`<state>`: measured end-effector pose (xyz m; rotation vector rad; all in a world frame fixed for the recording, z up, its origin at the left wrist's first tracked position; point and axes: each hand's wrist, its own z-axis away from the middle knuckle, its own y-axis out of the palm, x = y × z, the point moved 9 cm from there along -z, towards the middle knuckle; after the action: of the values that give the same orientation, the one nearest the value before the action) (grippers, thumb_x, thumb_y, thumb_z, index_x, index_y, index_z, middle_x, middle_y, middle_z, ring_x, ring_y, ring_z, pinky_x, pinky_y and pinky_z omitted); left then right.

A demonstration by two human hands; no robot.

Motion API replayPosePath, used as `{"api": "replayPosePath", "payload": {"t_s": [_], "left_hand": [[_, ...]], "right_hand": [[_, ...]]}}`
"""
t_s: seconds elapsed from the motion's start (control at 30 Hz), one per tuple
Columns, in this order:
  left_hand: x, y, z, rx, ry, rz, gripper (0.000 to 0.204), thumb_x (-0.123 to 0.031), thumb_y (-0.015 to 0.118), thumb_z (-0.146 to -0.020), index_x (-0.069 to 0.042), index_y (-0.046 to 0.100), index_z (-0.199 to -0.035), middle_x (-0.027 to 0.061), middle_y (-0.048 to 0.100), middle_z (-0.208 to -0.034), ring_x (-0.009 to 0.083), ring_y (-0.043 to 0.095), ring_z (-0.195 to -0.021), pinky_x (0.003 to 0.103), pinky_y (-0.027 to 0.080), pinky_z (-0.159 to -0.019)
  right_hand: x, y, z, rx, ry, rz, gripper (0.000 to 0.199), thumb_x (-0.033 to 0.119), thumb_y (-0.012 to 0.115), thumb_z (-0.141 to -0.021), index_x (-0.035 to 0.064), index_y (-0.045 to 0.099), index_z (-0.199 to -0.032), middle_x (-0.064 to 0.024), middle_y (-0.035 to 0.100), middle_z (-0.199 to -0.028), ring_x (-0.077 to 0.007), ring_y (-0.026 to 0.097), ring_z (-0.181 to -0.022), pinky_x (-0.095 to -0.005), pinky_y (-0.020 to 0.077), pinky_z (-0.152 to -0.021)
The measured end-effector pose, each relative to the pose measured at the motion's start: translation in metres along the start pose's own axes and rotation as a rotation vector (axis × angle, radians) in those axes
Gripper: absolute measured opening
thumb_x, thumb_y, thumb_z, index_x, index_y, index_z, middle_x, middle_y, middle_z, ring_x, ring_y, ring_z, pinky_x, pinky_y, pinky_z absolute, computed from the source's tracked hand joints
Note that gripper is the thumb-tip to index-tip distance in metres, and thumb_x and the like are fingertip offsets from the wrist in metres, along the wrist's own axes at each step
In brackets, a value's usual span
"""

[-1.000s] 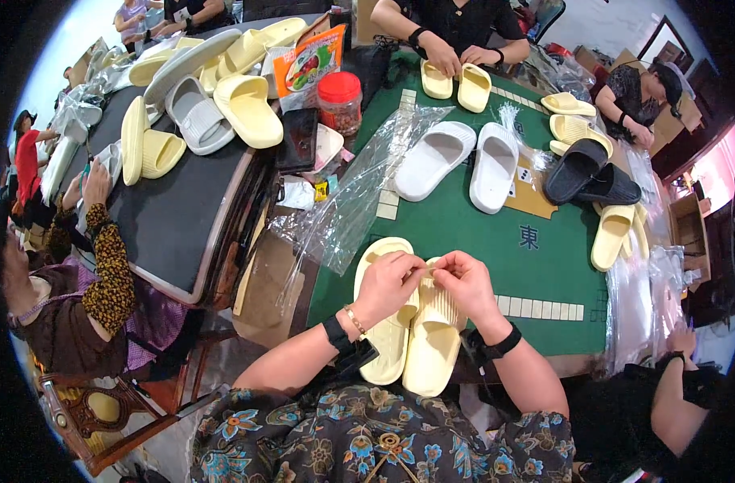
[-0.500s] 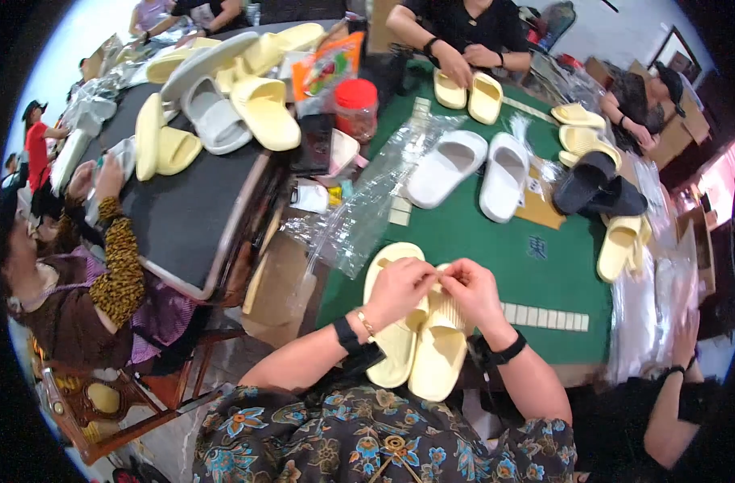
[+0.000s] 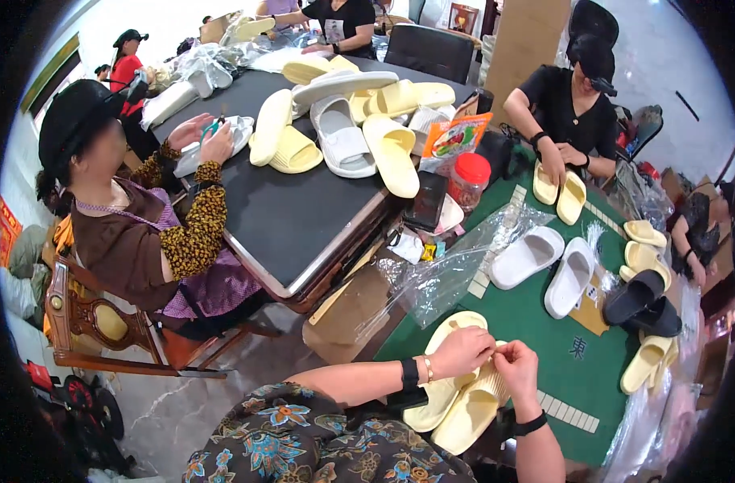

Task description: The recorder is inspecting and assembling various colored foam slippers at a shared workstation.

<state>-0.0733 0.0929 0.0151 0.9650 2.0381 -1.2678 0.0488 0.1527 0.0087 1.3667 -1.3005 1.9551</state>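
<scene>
A pair of pale yellow slippers lies before me at the near edge of the green table; the left slipper (image 3: 429,412) and the right slipper (image 3: 462,427) touch side by side. My left hand (image 3: 462,351) is over their straps, thumb and fingertips pinched together. Fingertip to fingertip with it, my right hand (image 3: 517,369) is pinched too, above the right slipper's ribbed strap. Whatever sits between the fingertips is too small to make out. Farther off rest two light grey slippers (image 3: 528,258), with a clear plastic bag (image 3: 444,278) to their left.
Cream tiles (image 3: 569,412) line the green table (image 3: 601,382). Black slippers (image 3: 635,295) and more yellow slippers (image 3: 646,362) lie at its right side. A red-lidded jar (image 3: 469,183) stands by the black table (image 3: 303,237), which bears piled slippers. Co-workers sit left and across.
The view has swung left, so the tables and slippers appear farther right and lower, and more of the co-worker on the left shows. My hands stay pinched together over the yellow slippers.
</scene>
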Motion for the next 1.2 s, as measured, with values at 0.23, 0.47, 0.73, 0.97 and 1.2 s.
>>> {"api": "replayPosePath", "payload": {"t_s": [0.23,0.47,0.73,0.97,1.2], "left_hand": [[-0.008,-0.004,-0.002,0.074,0.007,-0.098,0.012,-0.015,0.065,-0.082,-0.006,0.064,-0.090,0.0090,0.060,-0.082,0.0279,0.061,-0.083,0.038,0.050,-0.073],[0.049,-0.170,-0.027,-0.539,-0.196,0.090,0.034,-0.012,0.068,-0.080,-0.003,0.060,-0.112,0.0140,0.063,-0.106,0.0236,0.065,-0.092,0.035,0.053,-0.079],[0.249,-0.355,-0.017,-1.000,-0.796,0.267,0.025,-0.020,0.070,-0.077,0.000,0.061,-0.088,0.0127,0.064,-0.075,0.0240,0.066,-0.067,0.037,0.048,-0.049],[0.346,-0.383,-0.014,-0.804,-0.788,0.433,0.022,-0.026,0.071,-0.081,-0.010,0.056,-0.089,0.0043,0.054,-0.072,0.0249,0.057,-0.067,0.042,0.049,-0.058],[0.352,-0.380,-0.010,-0.717,-0.820,1.032,0.024,-0.028,0.067,-0.085,-0.012,0.050,-0.078,0.0015,0.043,-0.065,0.0179,0.054,-0.065,0.030,0.046,-0.053]], "right_hand": [[0.019,-0.003,0.002,0.005,-0.039,0.112,0.014,0.004,0.068,-0.079,-0.0021,0.066,-0.091,-0.0080,0.069,-0.078,-0.0120,0.063,-0.065,-0.0271,0.0524,-0.062],[0.020,-0.031,0.034,0.115,-0.144,0.507,0.071,0.019,0.081,-0.065,0.0013,0.052,-0.127,-0.0190,0.052,-0.129,-0.0367,0.046,-0.121,-0.0451,0.0382,-0.103],[0.005,-0.015,0.071,0.145,-0.160,0.599,0.080,0.025,0.082,-0.065,0.0024,0.047,-0.133,-0.0238,0.043,-0.137,-0.0390,0.042,-0.127,-0.0462,0.0368,-0.106],[-0.004,-0.092,0.058,-0.120,-0.241,0.553,0.045,-0.005,0.057,-0.070,0.0048,0.060,-0.114,-0.0179,0.059,-0.118,-0.0390,0.051,-0.108,-0.0437,0.0414,-0.094],[0.035,-0.315,0.092,-1.105,-0.165,0.824,0.070,0.008,0.074,-0.073,0.0040,0.044,-0.135,-0.0228,0.043,-0.137,-0.0434,0.042,-0.122,-0.0491,0.0355,-0.104]]}}
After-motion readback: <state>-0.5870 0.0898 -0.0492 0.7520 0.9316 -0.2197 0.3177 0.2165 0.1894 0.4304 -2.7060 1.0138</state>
